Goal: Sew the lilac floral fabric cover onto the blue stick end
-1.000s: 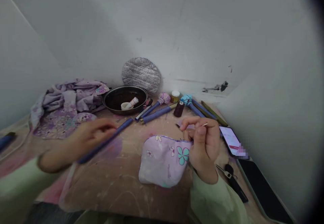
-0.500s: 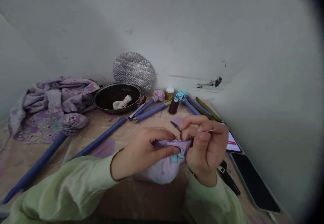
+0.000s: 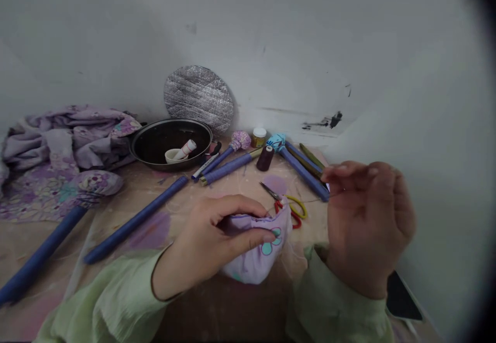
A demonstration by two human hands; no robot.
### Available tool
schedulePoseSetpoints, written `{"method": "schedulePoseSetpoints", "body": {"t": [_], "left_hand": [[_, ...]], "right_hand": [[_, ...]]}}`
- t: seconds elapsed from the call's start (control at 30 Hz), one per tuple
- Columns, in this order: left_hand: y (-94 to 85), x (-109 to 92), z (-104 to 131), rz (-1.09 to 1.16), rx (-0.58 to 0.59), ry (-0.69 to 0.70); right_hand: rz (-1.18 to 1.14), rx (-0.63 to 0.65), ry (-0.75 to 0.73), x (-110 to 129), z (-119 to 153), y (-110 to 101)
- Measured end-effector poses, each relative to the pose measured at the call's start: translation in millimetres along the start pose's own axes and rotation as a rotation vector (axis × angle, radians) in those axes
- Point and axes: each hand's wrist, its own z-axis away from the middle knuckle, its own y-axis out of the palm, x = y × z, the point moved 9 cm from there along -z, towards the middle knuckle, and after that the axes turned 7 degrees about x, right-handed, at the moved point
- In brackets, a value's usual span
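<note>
My left hand point(image 3: 217, 237) pinches the edge of a lilac fabric piece point(image 3: 251, 260) with teal petal prints, thumb in front and fingers behind. A dark thread line runs along its top edge. My right hand point(image 3: 366, 219) is raised to the right, fingertips closed together on what appears to be a sewing needle point(image 3: 343, 189), mostly hidden. Thin thread point(image 3: 310, 200) stretches from the fabric toward those fingertips. Behind the fabric lie scissors point(image 3: 297, 206) with red and yellow handles. A dark thread spool point(image 3: 265, 158) stands farther back.
Flowered fabric point(image 3: 73, 141) is heaped at the left, beside a black pan point(image 3: 155, 165) holding a small cup. Blue-wrapped sticks point(image 3: 135, 221) lie across the covered table. A small jar point(image 3: 258, 137) and a silvery disc point(image 3: 199, 97) stand near the wall. A phone point(image 3: 401, 296) lies at right.
My right hand has moved away from the fabric, to the right, drawing the thread out. The scissors now show more fully. My left hand keeps its pinch on the fabric. The view has shifted slightly.
</note>
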Motion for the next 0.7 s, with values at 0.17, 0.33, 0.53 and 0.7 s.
{"method": "schedulePoseSetpoints", "body": {"t": [0.17, 0.33, 0.53, 0.7], "left_hand": [[7.7, -2.9, 0.0, 0.110, 0.175, 0.062], [7.4, 9.3, -3.6, 0.173, 0.232, -0.074], [18.3, 1.5, -14.3, 0.273, 0.515, 0.007], [18.8, -11.0, -22.8, 0.251, 0.732, 0.136]], "right_hand": [[-0.016, -0.070, 0.073, -5.3, -2.7, -8.3], [0.011, -0.006, 0.112, -13.8, -7.4, -5.6], [0.056, 0.123, 0.167, -16.8, -8.1, 0.1], [0.016, 0.459, 0.328, -15.8, 15.7, 29.2]]}}
